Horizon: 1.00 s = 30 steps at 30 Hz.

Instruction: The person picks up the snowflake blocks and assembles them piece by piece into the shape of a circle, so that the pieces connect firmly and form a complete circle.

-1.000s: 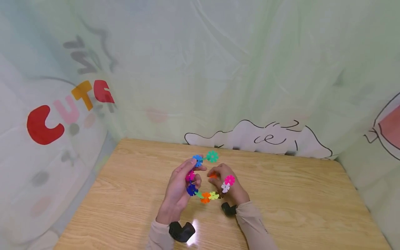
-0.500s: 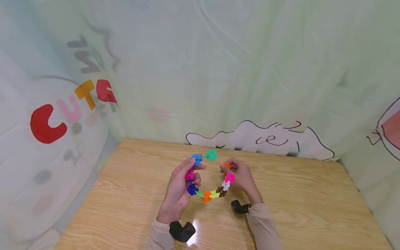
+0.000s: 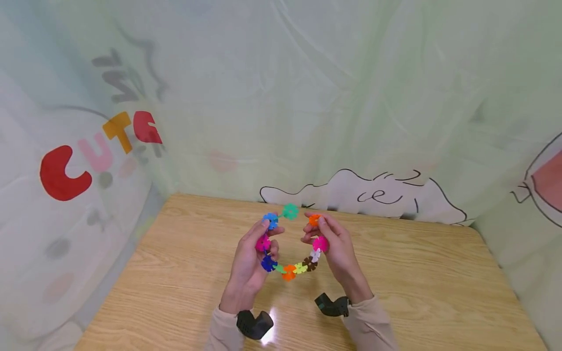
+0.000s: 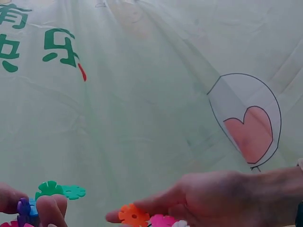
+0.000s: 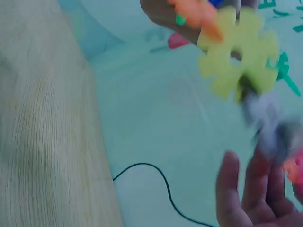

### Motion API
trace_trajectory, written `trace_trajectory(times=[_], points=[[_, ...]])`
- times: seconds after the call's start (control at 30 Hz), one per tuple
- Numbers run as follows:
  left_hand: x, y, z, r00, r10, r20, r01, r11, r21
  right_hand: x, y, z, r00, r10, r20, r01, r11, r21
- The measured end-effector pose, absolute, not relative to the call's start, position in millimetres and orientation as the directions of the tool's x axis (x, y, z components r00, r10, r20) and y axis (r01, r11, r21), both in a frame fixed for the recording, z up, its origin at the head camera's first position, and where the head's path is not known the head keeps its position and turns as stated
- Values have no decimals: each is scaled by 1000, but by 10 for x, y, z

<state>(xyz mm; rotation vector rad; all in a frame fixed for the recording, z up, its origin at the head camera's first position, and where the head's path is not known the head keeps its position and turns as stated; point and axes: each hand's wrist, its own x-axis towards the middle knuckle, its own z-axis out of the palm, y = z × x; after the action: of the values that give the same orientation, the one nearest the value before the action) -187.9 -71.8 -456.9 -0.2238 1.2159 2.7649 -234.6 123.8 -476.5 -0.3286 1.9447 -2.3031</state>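
A curved chain of interlocking plastic snowflake discs (image 3: pixel 288 273) hangs between both hands in the head view, bowed downward above the table. My left hand (image 3: pixel 248 261) grips its left side, thumb on the light blue disc (image 3: pixel 270 221). A green disc (image 3: pixel 290 211) sticks out beyond those fingers at the chain's left end. On the other side, my right hand (image 3: pixel 342 246) pinches an orange disc (image 3: pixel 314 220) between thumb and fingers. Just below that lies the chain's pink disc (image 3: pixel 320 243); whether the two are joined I cannot tell. A yellow disc (image 5: pixel 239 54) shows close up in the right wrist view.
The wooden table (image 3: pixel 175 273) spreads beneath both hands. A pale printed cloth (image 3: pixel 307 97) hangs behind it and along the sides. Each wrist carries a black device, such as the left one (image 3: pixel 254 325).
My right hand has moved up and rightward from the middle of the loop with the orange disc, its thumb now turned toward the camera. The left hand has barely shifted, still holding the chain.
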Motion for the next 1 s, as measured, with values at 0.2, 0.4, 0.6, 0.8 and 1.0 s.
trace_trajectory(times=[0.2,0.4,0.6,0.8,1.0], points=[[-1892,-702,-4564,-982,27,-187,-155,-677,719,-2245,1065,-4709,-987,-108,119,-89,-244,-966],[-1904,-727,-4570,-980,42,-192,-176,-624,762,-2197,932,-4745,-979,6,205,-204,-125,-971],[-1907,-801,-4591,-982,46,-184,-180,-537,824,-2203,963,-4754,-966,56,254,-256,-26,-966],[-1906,-792,-4611,-992,24,-125,-123,-431,894,-2203,995,-4724,-975,-31,222,-220,-55,-974],[-1912,-757,-4623,-996,14,-91,-88,-414,906,-2184,1018,-4679,-965,-115,237,-235,-32,-972]])
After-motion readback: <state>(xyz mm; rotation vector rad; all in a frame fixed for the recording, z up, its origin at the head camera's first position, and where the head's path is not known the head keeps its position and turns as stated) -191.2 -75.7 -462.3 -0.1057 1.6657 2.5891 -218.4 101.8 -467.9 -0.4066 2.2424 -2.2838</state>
